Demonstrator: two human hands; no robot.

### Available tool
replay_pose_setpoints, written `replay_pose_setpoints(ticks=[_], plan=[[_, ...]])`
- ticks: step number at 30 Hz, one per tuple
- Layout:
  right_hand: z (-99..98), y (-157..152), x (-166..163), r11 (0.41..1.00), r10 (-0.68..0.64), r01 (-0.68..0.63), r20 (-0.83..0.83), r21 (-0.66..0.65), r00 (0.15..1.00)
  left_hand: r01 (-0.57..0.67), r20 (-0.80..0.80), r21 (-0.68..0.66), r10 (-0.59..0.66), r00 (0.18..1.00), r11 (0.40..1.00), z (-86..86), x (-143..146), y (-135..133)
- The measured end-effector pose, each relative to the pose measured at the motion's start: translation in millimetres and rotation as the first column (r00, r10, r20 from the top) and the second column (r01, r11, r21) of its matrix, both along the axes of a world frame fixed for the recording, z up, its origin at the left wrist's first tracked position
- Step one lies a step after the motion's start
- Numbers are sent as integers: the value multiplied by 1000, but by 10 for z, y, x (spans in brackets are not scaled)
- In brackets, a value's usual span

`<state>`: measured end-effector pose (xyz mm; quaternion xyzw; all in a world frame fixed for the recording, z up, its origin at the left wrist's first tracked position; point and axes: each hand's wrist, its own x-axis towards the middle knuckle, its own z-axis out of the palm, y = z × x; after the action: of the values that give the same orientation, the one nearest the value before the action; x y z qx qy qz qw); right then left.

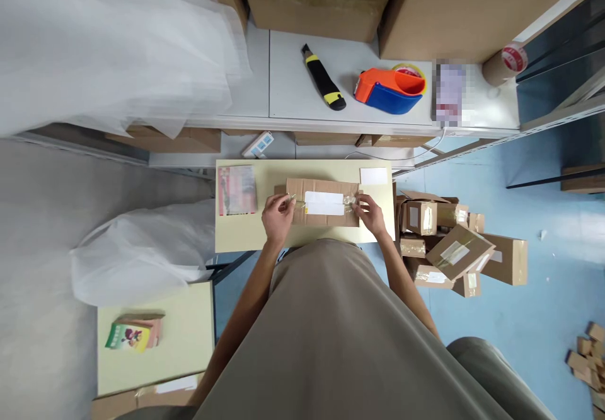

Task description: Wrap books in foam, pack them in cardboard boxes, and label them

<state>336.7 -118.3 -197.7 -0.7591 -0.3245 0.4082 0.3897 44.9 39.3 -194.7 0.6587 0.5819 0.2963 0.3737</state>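
A flat brown cardboard parcel with a white label lies on a small pale yellow table. My left hand is at its left end and my right hand at its right end. Both hands pinch the ends of a strip of clear tape stretched across the parcel. A wrapped red and grey packet lies on the table to the left. A white card sits at the table's far right corner.
On the grey shelf behind lie a black and yellow box cutter, an orange and blue tape dispenser and a tape roll. Several taped cardboard boxes are piled on the blue floor at right. White plastic bags sit at left.
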Motion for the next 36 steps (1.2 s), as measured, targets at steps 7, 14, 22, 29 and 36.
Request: replay_pose_setpoints(ticks=[7, 14, 22, 29, 36], plan=[[-10, 84, -94, 999, 32, -32, 18, 8, 999, -23, -88, -69, 17, 996, 997, -108, -146, 36], [-23, 49, -65, 997, 68, -68, -3, 37, 998, 58, -158, -80, -70, 985, 995, -94, -161, 96], [350, 58, 33, 985, 88, -113, 180, 131, 980, 132, -86, 101, -124, 989, 986, 152, -233, 199], [1609, 844, 746, 912, -68, -225, 668, 342, 741, 189, 119, 324, -238, 964, 927, 997, 675, 693], [1865, 1936, 1239, 957, 39, -271, 887, 99, 460, 277, 202, 552, -449, 871, 786, 1793, 1606, 775]])
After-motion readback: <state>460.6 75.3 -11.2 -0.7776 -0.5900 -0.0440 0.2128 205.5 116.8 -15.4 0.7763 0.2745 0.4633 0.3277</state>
